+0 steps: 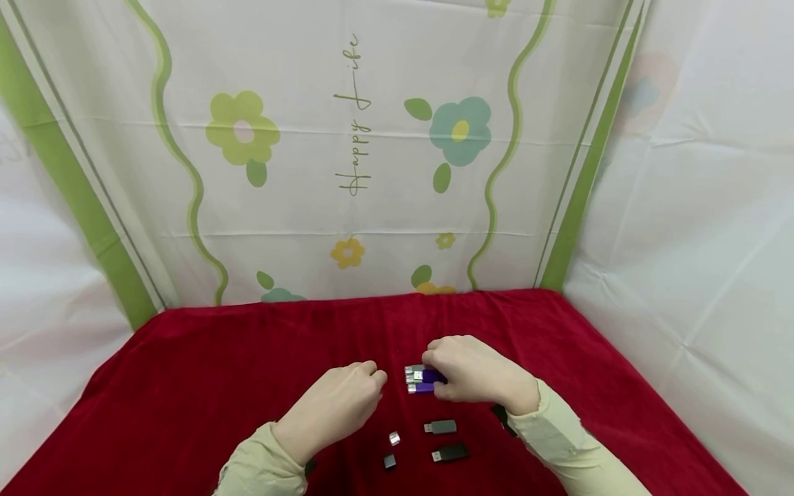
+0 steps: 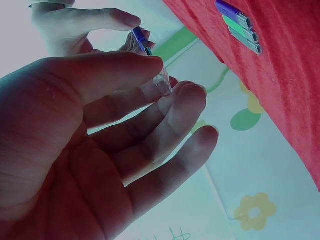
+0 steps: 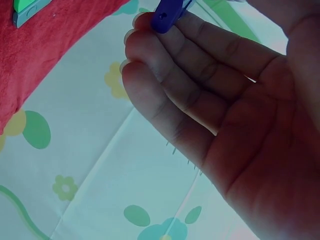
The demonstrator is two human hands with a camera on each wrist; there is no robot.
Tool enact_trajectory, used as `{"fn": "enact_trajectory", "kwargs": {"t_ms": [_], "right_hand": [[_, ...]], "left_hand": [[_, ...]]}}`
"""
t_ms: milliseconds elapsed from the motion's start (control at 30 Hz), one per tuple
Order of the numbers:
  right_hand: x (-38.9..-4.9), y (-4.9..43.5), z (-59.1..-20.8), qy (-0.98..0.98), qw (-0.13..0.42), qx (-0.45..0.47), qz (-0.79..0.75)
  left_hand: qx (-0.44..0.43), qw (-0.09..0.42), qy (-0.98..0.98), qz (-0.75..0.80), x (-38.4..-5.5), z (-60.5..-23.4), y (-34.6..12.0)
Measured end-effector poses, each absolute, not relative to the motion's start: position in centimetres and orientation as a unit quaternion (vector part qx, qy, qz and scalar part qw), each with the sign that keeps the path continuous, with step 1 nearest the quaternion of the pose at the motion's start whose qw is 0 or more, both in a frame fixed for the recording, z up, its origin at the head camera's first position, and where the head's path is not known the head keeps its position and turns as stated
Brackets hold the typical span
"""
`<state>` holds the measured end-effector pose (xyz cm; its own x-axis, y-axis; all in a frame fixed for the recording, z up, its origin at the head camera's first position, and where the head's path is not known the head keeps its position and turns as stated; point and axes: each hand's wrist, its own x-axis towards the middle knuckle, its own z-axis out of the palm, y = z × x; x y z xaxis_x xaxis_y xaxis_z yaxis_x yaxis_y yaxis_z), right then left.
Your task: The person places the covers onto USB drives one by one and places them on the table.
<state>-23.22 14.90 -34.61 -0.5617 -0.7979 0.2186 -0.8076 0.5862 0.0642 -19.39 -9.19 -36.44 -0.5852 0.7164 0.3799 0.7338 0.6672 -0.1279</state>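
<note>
Centrally, a purple USB stick (image 3: 166, 19) is pinched by the fingertips of the right hand (image 1: 477, 372), its metal plug directed toward the left hand (image 1: 342, 399). The left thumb and fingers form a narrow pinch on a small clear cap (image 2: 162, 86). In the head view the two hands are apart, the stick raised above a row of three others on the cloth: a second purple stick (image 2: 230, 10), a green stick (image 2: 231, 22) and a grey stick (image 2: 242, 40).

Probable faults: the cap, smooth and held only at the fingertips, may slip out if squeezed unevenly; a plug meeting it off-axis would likely push it askew; a low right hand could disturb the row.

Nearer the wearer lie another grey stick (image 1: 443, 427), a black stick (image 1: 455, 452), a loose clear piece (image 1: 394, 438) and a small dark piece (image 1: 389, 461). Beyond the red cloth (image 1: 248, 358) hangs a flowered curtain (image 1: 298, 158).
</note>
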Motion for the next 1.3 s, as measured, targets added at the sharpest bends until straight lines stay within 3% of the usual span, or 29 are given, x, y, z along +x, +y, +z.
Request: {"fn": "enact_trajectory", "kwargs": {"t_ms": [900,1300], "right_hand": [[-23.07,15.07,-34.58,-0.883,0.114,0.455,0.027],[-22.95,14.94,-34.35,-0.876,0.129,0.463,0.026]], "left_hand": [[-0.408,0.209,-0.888,-0.019,-19.34,-36.36,-9.25],[-0.431,0.258,-0.864,-0.028,-19.34,-36.03,-9.05]]}}
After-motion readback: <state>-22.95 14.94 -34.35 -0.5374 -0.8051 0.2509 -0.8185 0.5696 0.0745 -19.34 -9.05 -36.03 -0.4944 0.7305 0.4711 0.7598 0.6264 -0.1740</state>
